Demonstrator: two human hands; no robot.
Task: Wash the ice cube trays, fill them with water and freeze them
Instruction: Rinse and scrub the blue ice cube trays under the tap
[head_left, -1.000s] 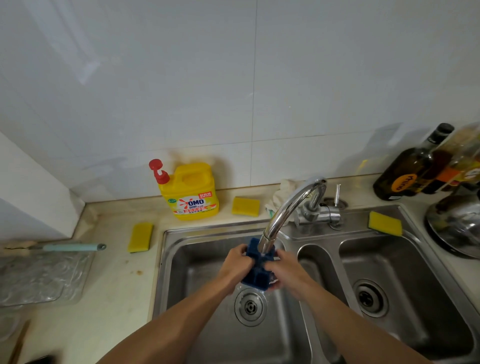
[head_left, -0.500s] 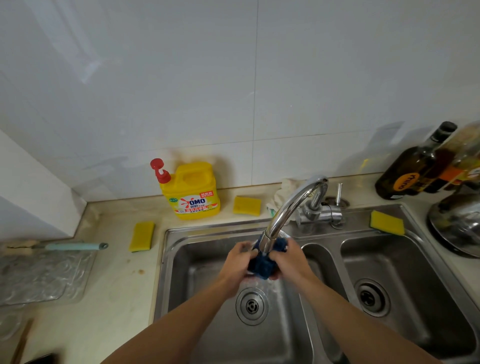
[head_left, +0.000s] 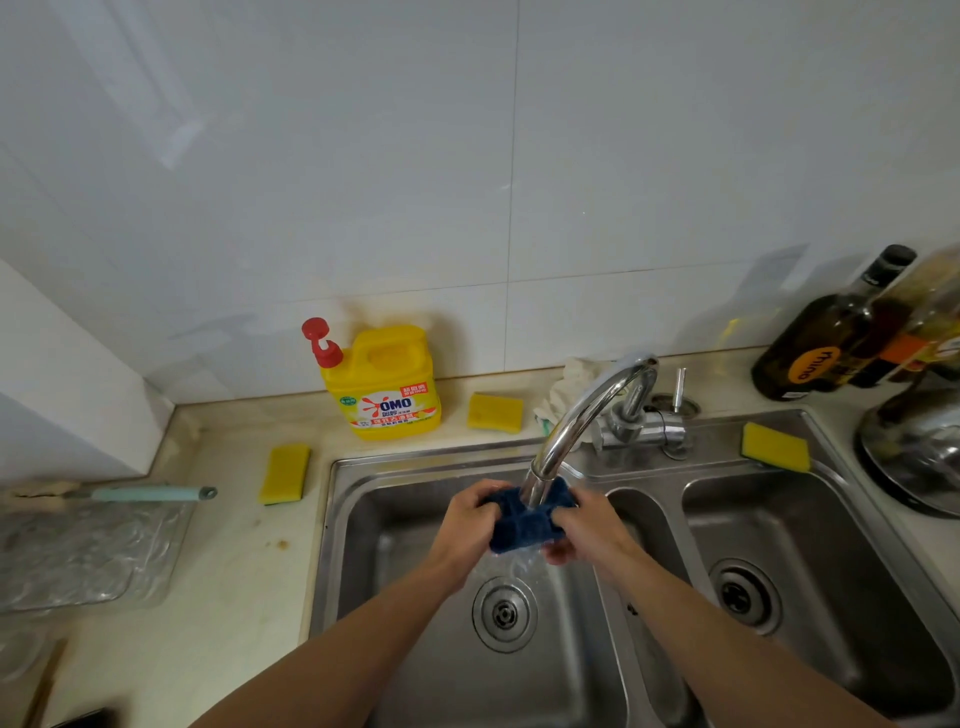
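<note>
Both hands close on the blue ice cube tray (head_left: 524, 530). The left hand (head_left: 470, 519) curls its fingers round the tray's left end and the right hand (head_left: 587, 525) grips the right end, so the tray hangs between them with neither palm free. It is held in the air over the left basin (head_left: 395, 571), right under the mouth of the tap (head_left: 576, 421). That seems chosen so the stream lands in the compartments and the runoff falls clear. Water spills from the tray's lower edge toward the drain (head_left: 504, 613) below.

The tray looks slightly bowed between the hands, which suggests a soft material being flexed to loosen dirt. This reads as the washing step, with filling and freezing still ahead. Only this one tray shows.

Further back, a yellow sponge (head_left: 775, 447) sits on the sink's rear ledge above the right basin (head_left: 805, 571). A second sponge (head_left: 494, 412) and a yellow detergent bottle (head_left: 387, 384) stand against the wall. All are likely parked there to be within reach of whoever is washing.
</note>
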